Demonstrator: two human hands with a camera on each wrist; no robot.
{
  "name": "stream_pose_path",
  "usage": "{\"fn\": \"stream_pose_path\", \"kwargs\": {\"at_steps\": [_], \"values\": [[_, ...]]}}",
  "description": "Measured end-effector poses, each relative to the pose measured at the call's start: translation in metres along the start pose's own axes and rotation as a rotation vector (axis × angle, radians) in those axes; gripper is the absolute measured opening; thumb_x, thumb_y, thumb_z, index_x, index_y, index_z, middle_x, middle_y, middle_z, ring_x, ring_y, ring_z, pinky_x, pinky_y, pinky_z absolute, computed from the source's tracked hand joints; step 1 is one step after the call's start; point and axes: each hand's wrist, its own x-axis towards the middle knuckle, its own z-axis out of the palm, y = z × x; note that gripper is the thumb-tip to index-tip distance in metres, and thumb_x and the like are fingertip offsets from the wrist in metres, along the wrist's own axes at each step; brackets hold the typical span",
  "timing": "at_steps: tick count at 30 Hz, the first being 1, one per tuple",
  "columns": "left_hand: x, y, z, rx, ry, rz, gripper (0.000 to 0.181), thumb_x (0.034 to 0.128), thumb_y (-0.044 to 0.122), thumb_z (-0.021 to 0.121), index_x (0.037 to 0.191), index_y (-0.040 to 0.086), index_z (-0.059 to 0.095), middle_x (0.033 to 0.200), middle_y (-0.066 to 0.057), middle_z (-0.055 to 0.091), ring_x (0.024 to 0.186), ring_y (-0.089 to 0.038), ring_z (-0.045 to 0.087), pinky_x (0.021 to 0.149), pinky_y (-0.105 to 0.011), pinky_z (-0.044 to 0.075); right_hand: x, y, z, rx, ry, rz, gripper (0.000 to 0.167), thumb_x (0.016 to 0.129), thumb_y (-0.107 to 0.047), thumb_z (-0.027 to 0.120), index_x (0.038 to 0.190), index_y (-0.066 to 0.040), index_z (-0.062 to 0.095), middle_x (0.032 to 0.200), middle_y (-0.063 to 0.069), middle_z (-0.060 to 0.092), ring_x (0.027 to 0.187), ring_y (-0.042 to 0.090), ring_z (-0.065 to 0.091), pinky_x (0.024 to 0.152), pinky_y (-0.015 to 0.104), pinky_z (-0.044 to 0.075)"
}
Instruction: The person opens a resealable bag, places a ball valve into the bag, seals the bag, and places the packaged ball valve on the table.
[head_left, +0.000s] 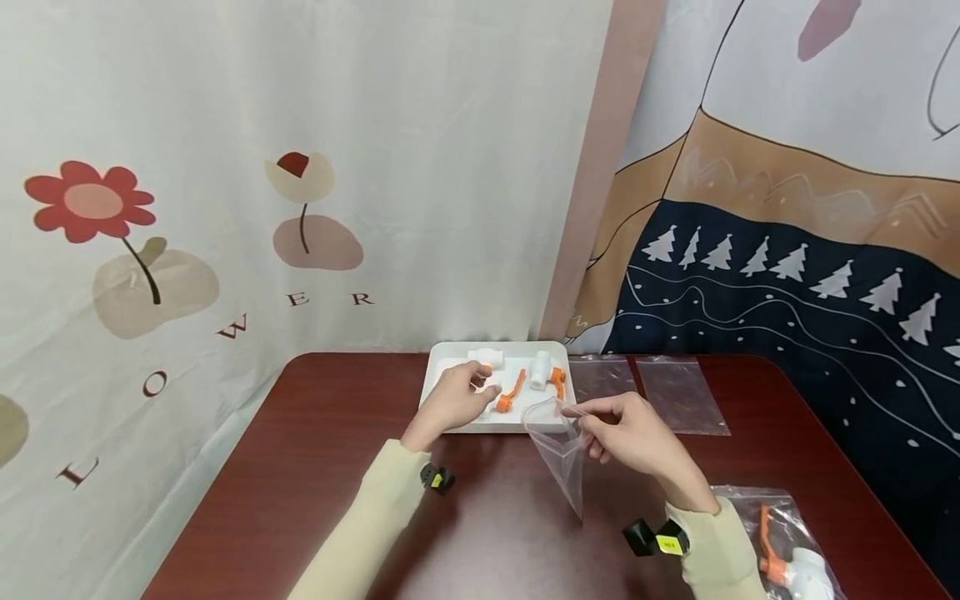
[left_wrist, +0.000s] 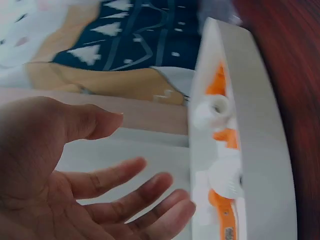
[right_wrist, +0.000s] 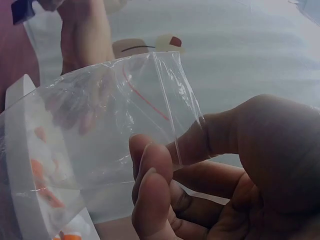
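Note:
My right hand [head_left: 633, 437] pinches a clear zip bag [head_left: 561, 458] near its opening, between thumb and fingers. The bag hangs pointed downward in front of the tray; in the right wrist view the bag [right_wrist: 95, 130] looks see-through, with a red line near its top. My left hand [head_left: 456, 398] hovers over the left part of the white tray [head_left: 433, 379], fingers apart and loosely bent, holding nothing. White plastic valves [head_left: 540, 371] with orange handles [head_left: 512, 393] lie in the tray. The left wrist view shows the left hand [left_wrist: 95, 185] beside the tray wall [left_wrist: 265, 140].
Two flat clear bags [head_left: 684, 396] lie right of the tray. At the front right, a bag [head_left: 750, 504] contains a white valve [head_left: 808, 575] with an orange handle. A printed curtain [head_left: 465, 208] hangs behind the dark red table [head_left: 300, 467].

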Motion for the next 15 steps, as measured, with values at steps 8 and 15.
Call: {"fn": "stream_pose_path", "kwargs": {"at_steps": [8, 15], "values": [[0.025, -0.001, 0.021, 0.231, -0.049, -0.051, 0.047, 0.0933, 0.032, 0.071, 0.122, -0.005, 0.066, 0.121, -0.022, 0.069, 0.113, -0.038, 0.065, 0.096, -0.048, 0.054, 0.0, 0.001, 0.0, -0.007, -0.034, -0.029, 0.028, 0.098, -0.007, 0.061, 0.123, -0.007, 0.075, 0.073, 0.01, 0.068, 0.063, 0.019, 0.063, 0.06, 0.028, 0.059], [0.044, 0.003, 0.041, 0.45, -0.077, -0.11, 0.036, 0.0861, 0.039, 0.077, 0.088, 0.004, 0.067, 0.103, -0.02, 0.065, 0.096, -0.038, 0.065, 0.08, -0.045, 0.056, -0.001, -0.003, 0.002, -0.007, -0.043, -0.029, 0.03, 0.098, -0.006, 0.06, 0.124, -0.01, 0.075, 0.072, 0.007, 0.067, 0.063, 0.019, 0.062, 0.06, 0.028, 0.058]]}}
